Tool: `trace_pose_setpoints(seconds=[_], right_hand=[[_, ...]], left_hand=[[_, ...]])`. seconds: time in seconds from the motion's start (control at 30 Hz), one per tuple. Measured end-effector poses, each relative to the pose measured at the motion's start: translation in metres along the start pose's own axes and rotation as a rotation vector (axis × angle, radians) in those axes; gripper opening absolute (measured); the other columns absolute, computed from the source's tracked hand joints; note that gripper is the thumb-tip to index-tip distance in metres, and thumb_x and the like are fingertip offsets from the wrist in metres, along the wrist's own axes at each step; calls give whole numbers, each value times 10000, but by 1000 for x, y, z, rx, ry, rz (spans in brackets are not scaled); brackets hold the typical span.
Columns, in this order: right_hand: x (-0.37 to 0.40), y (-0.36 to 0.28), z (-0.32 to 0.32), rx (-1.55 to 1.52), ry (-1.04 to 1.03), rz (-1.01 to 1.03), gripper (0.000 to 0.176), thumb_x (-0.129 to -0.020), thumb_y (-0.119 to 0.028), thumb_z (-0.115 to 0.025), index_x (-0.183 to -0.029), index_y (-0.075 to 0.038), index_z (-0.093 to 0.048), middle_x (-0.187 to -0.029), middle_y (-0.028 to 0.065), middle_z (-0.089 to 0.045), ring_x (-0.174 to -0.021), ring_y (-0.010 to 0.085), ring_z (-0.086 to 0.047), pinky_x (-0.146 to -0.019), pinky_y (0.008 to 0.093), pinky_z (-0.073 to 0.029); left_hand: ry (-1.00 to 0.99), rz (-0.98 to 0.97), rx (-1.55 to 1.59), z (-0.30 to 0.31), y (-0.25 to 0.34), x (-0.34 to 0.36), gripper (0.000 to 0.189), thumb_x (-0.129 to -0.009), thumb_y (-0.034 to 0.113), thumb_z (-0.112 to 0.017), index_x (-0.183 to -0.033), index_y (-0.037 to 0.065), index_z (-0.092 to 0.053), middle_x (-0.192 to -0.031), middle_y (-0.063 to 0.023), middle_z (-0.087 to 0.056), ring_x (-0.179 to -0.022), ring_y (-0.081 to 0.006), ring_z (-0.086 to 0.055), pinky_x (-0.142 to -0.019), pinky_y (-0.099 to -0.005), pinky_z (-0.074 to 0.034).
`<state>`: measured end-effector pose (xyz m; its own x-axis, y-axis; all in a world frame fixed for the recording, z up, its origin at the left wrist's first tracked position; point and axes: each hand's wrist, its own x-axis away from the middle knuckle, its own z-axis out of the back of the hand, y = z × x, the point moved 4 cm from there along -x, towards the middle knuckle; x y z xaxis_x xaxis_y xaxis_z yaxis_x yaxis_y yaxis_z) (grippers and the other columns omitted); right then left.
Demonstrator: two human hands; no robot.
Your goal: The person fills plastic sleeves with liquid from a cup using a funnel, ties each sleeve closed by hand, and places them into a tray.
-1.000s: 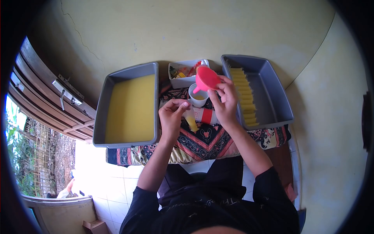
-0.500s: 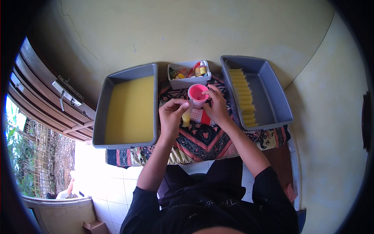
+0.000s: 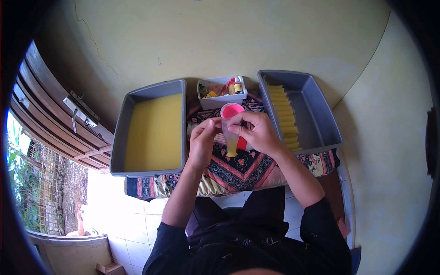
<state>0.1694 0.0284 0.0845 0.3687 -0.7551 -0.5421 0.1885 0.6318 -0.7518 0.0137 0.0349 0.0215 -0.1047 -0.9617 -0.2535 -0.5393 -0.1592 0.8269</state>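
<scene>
A narrow clear plastic bag (image 3: 229, 139) hangs upright between my hands, with a little yellow liquid in its lower end. My left hand (image 3: 202, 138) is closed, thumb and forefinger pinching the bag's upper left edge. On the other side, my right hand (image 3: 255, 131) pinches the upper right of the bag between thumb and fingers. Just behind the hands stands a pink cup (image 3: 232, 109), its lower part hidden by them. Beneath the bag, a red and white packet (image 3: 241, 143) lies partly covered on the patterned cloth (image 3: 243, 176).
To the left is a grey tub (image 3: 184, 133) of yellow liquid. The grey tub (image 3: 316, 114) at right holds a row of filled yellow bags (image 3: 285, 112). A white box (image 3: 222, 101) with small bottles stands at the back. A wooden shutter (image 3: 59, 110) is at far left.
My right hand has left the cup's rim, moved toward me and taken hold of the bag. The bag has shifted slightly right and down, now between both hands.
</scene>
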Motion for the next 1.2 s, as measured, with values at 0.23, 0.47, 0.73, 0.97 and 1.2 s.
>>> trace_pose_setpoints(seconds=[0.23,0.47,0.73,0.97,1.2], right_hand=[[-1,-23,7,-328,-67,-103,74,-862,-42,-646,-863,32,-643,-759,47,-642,-596,88,-607,-543,236,-478],[7,-19,10,-329,-77,-218,62,-872,-27,-637,-889,33,-635,-757,55,-621,-604,90,-600,-465,237,-477],[3,-16,15,-163,-4,-144,72,-844,-42,-666,-870,25,-661,-778,42,-660,-730,75,-622,-684,232,-489],[9,3,11,-197,26,-212,123,-840,-7,-636,-960,20,-639,-910,64,-649,-804,89,-622,-721,241,-500],[10,-37,6,677,-116,360,387,-732,24,-660,-1113,-34,-623,-1492,175,-238,-1282,336,-411,-1028,421,-415]], left_hand=[[-458,234,-10,-14,-5,9,378,-974,282,-482,-1045,-59,-629,-990,-129,-658,-927,-189,-611,-887,-323,-440],[-552,220,36,-18,-6,14,379,-945,301,-539,-1026,-53,-646,-983,-125,-666,-956,-202,-605,-908,-337,-428],[-516,148,-333,-19,9,10,298,-945,276,-566,-923,-8,-654,-892,-38,-640,-861,-100,-538,-821,-275,-412],[-439,231,-385,-17,1,16,254,-944,232,-565,-843,6,-622,-870,-37,-622,-868,-115,-537,-818,-276,-409],[-304,287,-460,-14,8,13,220,-960,179,-538,-860,-2,-613,-870,-16,-584,-848,-88,-510,-793,-255,-389]])
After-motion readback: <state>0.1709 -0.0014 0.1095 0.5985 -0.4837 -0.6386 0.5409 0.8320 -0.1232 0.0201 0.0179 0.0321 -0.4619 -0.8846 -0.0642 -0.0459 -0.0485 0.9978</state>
